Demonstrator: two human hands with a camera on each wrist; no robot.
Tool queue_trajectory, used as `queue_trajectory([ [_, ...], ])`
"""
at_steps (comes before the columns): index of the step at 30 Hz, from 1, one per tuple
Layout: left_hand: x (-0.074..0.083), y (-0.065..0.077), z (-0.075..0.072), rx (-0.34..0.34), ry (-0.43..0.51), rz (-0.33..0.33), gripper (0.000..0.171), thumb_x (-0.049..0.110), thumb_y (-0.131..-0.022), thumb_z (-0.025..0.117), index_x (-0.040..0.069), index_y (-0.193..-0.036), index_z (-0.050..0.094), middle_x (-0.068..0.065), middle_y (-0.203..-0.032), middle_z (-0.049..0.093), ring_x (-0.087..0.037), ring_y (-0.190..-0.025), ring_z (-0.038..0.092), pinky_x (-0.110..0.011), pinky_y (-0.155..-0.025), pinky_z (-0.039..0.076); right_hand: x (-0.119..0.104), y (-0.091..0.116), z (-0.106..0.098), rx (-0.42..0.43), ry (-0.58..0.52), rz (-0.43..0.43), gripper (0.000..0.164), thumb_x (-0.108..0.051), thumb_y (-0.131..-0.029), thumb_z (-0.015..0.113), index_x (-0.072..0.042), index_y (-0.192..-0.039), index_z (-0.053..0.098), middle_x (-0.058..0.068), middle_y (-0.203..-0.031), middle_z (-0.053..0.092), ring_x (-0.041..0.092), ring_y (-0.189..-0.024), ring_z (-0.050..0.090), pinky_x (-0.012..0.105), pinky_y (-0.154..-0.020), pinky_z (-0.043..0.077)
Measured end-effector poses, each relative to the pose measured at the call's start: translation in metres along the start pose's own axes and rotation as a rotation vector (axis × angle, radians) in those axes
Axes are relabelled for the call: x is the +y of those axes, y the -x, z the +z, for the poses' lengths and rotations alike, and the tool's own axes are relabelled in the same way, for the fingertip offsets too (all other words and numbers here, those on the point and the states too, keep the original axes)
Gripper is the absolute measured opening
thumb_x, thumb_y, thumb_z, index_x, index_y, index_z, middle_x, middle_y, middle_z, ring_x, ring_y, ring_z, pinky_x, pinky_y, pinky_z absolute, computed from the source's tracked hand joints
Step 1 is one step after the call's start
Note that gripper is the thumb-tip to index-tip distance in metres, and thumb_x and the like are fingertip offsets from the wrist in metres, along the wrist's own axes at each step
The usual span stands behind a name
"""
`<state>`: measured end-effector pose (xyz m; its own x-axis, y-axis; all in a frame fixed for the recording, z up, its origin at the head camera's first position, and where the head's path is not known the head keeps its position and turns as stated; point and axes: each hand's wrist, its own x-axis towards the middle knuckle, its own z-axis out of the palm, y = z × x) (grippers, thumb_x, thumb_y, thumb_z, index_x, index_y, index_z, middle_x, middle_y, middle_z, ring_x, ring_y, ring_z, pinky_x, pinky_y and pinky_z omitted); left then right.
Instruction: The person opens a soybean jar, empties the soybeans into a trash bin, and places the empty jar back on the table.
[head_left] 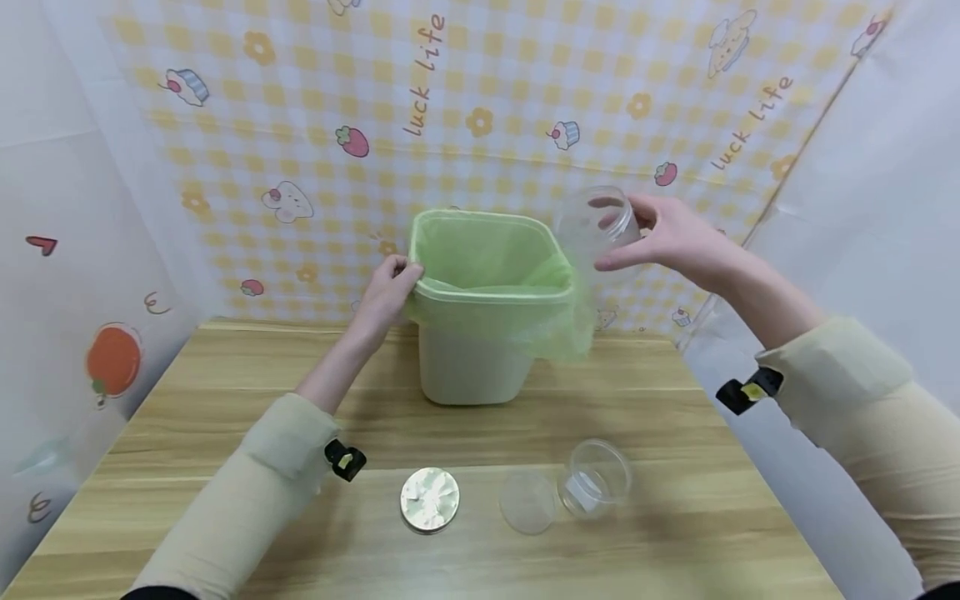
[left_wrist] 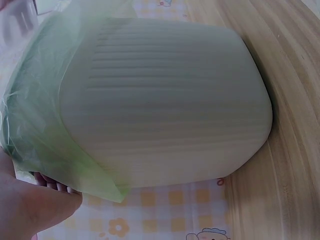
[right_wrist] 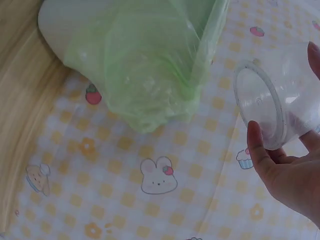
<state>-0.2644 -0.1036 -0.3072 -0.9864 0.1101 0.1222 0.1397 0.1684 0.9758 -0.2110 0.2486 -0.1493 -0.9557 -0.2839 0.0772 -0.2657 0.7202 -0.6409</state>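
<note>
A pale trash bin (head_left: 472, 367) stands upright at the back of the table, lined with a thin green bag (head_left: 558, 321) folded out over its rim. At the bin's left rim, my left hand (head_left: 386, 292) pinches the edge and the bag; in the left wrist view its fingers are partly hidden by the green film. My right hand (head_left: 678, 237) holds a clear plastic jar (head_left: 588, 221) in the air just right of the bin. That jar is tilted, and in the right wrist view its round rim (right_wrist: 277, 107) shows between thumb and fingers.
Near the front of the wooden table (head_left: 360, 542) lie a shiny silver lid (head_left: 430, 500), a clear flat disc (head_left: 527, 502) and a clear plastic cup (head_left: 603, 471) with a white label inside or behind it. A checked yellow cloth (head_left: 315, 275) hangs behind the bin.
</note>
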Motion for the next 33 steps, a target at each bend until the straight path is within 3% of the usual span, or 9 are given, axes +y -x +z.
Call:
queue_trajectory([
  [6, 0.000, 0.001, -0.001, 0.000, -0.010, -0.005, 0.044, 0.036, -0.102, 0.046, 0.001, -0.130, 0.049, -0.006, -0.113, 0.050, -0.021, -0.106, 0.047, -0.032, -0.093, 0.042, 0.009, 0.021, 0.017, -0.031, -0.032, 0.018, 0.071, -0.025, -0.086, 0.084, -0.038, -0.147, 0.051, 0.006, -0.141, 0.056, 0.018, -0.123, 0.055, 0.040, -0.099, 0.045],
  [9, 0.000, 0.001, -0.001, 0.006, -0.013, -0.011, 0.044, 0.035, -0.101, 0.046, 0.002, -0.129, 0.049, -0.005, -0.113, 0.049, -0.020, -0.107, 0.047, -0.032, -0.093, 0.042, 0.016, 0.029, 0.031, -0.039, -0.061, -0.012, 0.074, -0.019, -0.085, 0.084, -0.033, -0.149, 0.050, 0.007, -0.139, 0.059, 0.019, -0.119, 0.061, 0.040, -0.097, 0.049],
  [15, 0.001, -0.001, 0.000, 0.011, -0.020, -0.017, 0.044, 0.036, -0.100, 0.046, 0.003, -0.129, 0.050, -0.004, -0.113, 0.050, -0.020, -0.107, 0.048, -0.032, -0.093, 0.042, 0.034, 0.044, 0.069, -0.123, -0.223, -0.088, 0.081, -0.005, -0.078, 0.085, -0.022, -0.150, 0.051, 0.011, -0.137, 0.064, 0.029, -0.110, 0.071, 0.037, -0.091, 0.057],
  [24, 0.001, -0.001, 0.001, 0.012, -0.003, -0.021, 0.042, 0.035, -0.100, 0.047, 0.003, -0.127, 0.050, -0.003, -0.110, 0.050, -0.018, -0.104, 0.047, -0.031, -0.092, 0.042, 0.053, 0.055, 0.136, -0.269, -0.368, -0.242, 0.091, -0.007, -0.070, 0.091, -0.009, -0.150, 0.048, 0.021, -0.142, 0.060, 0.031, -0.131, 0.059, 0.043, -0.107, 0.051],
  [33, 0.003, -0.003, 0.001, 0.016, -0.004, -0.034, 0.039, 0.035, -0.099, 0.047, 0.005, -0.124, 0.051, -0.004, -0.111, 0.049, -0.018, -0.105, 0.046, -0.032, -0.092, 0.041, 0.073, 0.066, 0.196, -0.348, -0.401, -0.203, 0.095, -0.014, -0.064, 0.095, -0.012, -0.145, 0.048, 0.011, -0.139, 0.063, 0.032, -0.127, 0.060, 0.050, -0.108, 0.049],
])
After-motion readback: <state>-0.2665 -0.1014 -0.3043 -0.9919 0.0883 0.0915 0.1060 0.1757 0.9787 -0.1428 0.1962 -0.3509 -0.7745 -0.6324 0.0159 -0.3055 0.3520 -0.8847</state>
